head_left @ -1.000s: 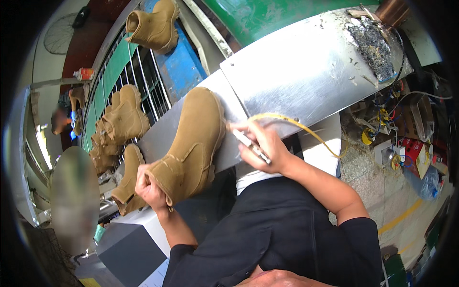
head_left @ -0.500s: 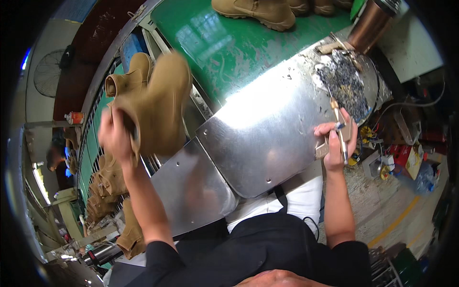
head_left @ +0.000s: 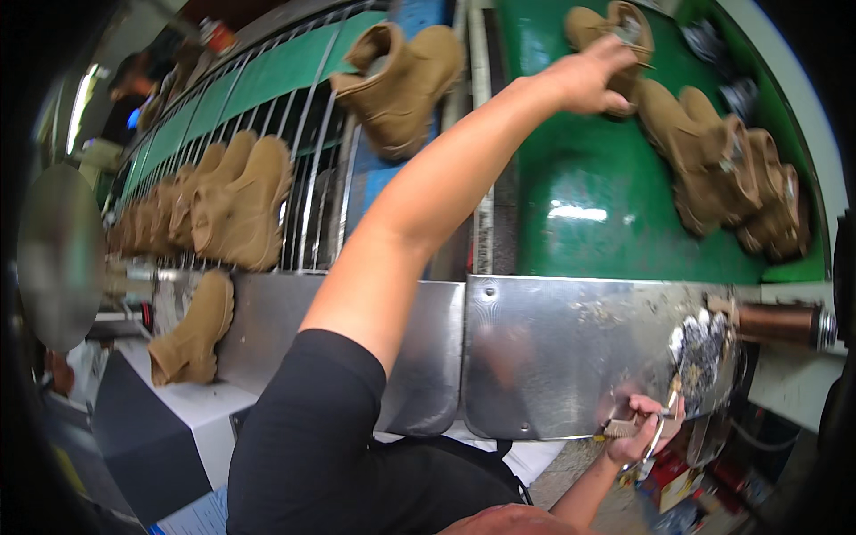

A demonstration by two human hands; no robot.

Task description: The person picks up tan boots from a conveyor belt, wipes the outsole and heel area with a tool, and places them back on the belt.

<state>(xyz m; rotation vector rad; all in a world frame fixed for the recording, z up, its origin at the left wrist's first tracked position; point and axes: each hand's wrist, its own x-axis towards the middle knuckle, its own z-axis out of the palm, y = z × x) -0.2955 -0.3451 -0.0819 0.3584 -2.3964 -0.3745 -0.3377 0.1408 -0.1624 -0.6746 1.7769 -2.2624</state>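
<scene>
At the far side of the green surface, my left hand (head_left: 588, 76) is closed on the shaft of a tan boot (head_left: 584, 27). Part of its grip is hidden, with the fingers at the shaft opening and the thumb below. Near the front of the metal table (head_left: 553, 357), my right hand (head_left: 646, 428) is wrapped round a small gun-shaped tool (head_left: 675, 392) with a tan grip and a slim brass nozzle. That nozzle points at a dark, crusted patch (head_left: 700, 357). More tan boots (head_left: 682, 152) lie on the green surface to the right of my left hand.
To the left, a wire rack (head_left: 308, 178) carries a row of tan boots (head_left: 241, 205), and one boot (head_left: 397, 89) sits near its blue strip. Another boot (head_left: 196, 330) lies at the metal table's left end. A copper-coloured flask (head_left: 776, 323) lies beyond the crusted patch.
My left hand has swung with the boot from the left, over the rack side, to the far green surface. The view has turned left. My right hand still holds the gun-shaped tool.
</scene>
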